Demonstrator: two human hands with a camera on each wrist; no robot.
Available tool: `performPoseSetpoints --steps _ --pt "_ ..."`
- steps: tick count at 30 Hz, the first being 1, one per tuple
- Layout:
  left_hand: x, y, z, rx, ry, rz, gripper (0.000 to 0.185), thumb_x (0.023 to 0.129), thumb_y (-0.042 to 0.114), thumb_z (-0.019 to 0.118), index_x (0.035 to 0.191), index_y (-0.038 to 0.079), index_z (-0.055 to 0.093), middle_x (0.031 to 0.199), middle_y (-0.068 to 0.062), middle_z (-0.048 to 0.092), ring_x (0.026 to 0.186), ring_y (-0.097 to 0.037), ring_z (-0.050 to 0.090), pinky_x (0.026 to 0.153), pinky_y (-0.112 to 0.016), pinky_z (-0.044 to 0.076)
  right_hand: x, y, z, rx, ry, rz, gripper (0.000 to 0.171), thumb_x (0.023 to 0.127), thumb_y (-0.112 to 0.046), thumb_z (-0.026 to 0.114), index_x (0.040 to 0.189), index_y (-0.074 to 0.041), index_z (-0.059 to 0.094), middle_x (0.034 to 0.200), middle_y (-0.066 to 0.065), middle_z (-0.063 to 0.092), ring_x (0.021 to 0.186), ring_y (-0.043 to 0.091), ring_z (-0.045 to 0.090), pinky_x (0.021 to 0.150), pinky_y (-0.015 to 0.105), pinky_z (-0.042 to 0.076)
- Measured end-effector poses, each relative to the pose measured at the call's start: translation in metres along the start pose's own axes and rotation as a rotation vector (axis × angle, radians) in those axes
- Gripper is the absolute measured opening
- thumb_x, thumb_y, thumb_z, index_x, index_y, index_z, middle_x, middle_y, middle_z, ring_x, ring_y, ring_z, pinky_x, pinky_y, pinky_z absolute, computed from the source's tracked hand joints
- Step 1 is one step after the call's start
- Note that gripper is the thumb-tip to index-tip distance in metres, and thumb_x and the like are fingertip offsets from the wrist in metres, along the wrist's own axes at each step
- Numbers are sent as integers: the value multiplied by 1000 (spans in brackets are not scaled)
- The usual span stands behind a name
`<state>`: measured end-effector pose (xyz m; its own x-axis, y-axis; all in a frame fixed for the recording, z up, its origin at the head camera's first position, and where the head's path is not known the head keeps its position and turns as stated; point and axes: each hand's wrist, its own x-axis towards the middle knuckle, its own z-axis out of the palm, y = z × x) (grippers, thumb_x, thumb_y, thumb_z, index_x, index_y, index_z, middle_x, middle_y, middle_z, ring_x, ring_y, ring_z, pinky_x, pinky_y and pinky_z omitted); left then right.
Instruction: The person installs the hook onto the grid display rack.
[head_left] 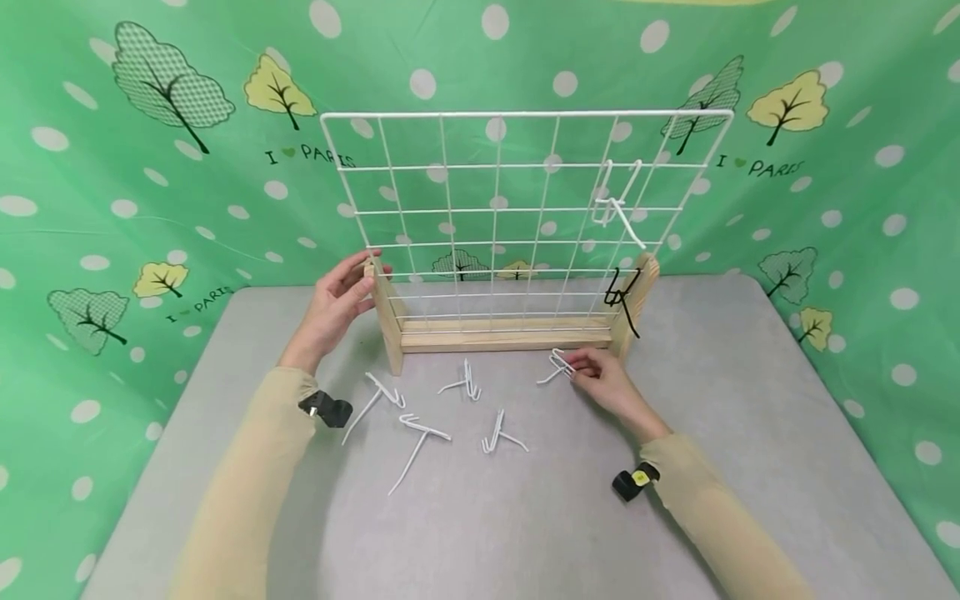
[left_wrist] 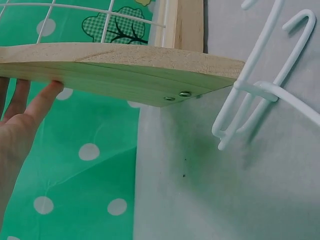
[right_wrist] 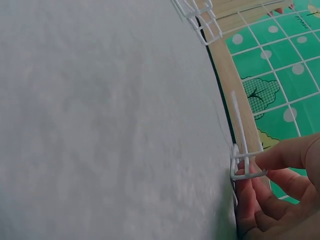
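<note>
A white wire grid panel stands upright in a wooden base with wooden side posts. My left hand grips the left side post, its fingers reaching behind the upper end in the head view. In front of the right post, my right hand pinches a white wire hook between thumb and fingers, low near the table. A white hook hangs on the upper right of the grid, and a black hook hangs below it.
Several white hooks lie on the grey table in front of the rack, among them one at the left, one at the front and one near the middle. A green dotted cloth hangs behind and at both sides.
</note>
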<state>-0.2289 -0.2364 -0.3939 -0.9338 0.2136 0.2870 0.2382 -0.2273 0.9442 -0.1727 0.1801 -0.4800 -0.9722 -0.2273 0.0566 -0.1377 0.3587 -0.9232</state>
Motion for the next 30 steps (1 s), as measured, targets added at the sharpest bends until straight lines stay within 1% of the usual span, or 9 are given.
performPoseSetpoints --steps 5,10,15,19,23,28,30 --pt "0 0 1 -20 1 8 38 99 3 52 136 13 56 122 -11 60 120 -29 51 88 -34 54 0 -2 1 -13 4 2 22 83 17 59 105 15 60 94 25 63 84 27 60 69 15 49" --pt "0 1 2 -26 6 8 39 99 3 52 137 12 55 122 -11 60 118 -26 53 89 -34 54 -1 -4 2 3 11 17 21 84 15 61 104 16 60 93 26 63 82 25 61 68 14 49" --pt "-1 0 2 -13 12 4 39 99 4 52 138 11 54 123 -10 60 118 -26 54 88 -33 54 -3 -6 3 24 19 52 22 84 13 63 105 16 60 92 24 63 77 15 59 67 14 49" --pt "-2 -1 2 -15 17 6 39 99 4 53 138 11 54 123 -11 60 117 -26 54 88 -33 54 -4 -6 5 64 21 61 24 82 14 64 105 17 59 90 23 62 74 10 58 66 14 51" --pt "-2 -1 3 -20 23 6 39 99 5 54 137 12 56 123 -11 61 117 -26 55 88 -32 54 -5 -9 7 97 29 64 22 82 15 64 104 16 61 89 22 63 73 10 60 65 15 53" --pt "-2 -1 3 -16 28 -1 39 98 7 56 137 12 56 124 -12 60 118 -27 54 88 -33 54 -8 -14 9 107 45 63 20 83 14 64 104 14 63 90 22 63 76 13 60 66 16 53" --pt "-2 -1 3 -15 27 -3 39 99 6 55 137 12 55 125 -13 60 119 -28 54 88 -33 54 -9 -16 10 107 47 53 21 84 13 64 104 14 62 91 22 63 77 15 60 67 18 54"
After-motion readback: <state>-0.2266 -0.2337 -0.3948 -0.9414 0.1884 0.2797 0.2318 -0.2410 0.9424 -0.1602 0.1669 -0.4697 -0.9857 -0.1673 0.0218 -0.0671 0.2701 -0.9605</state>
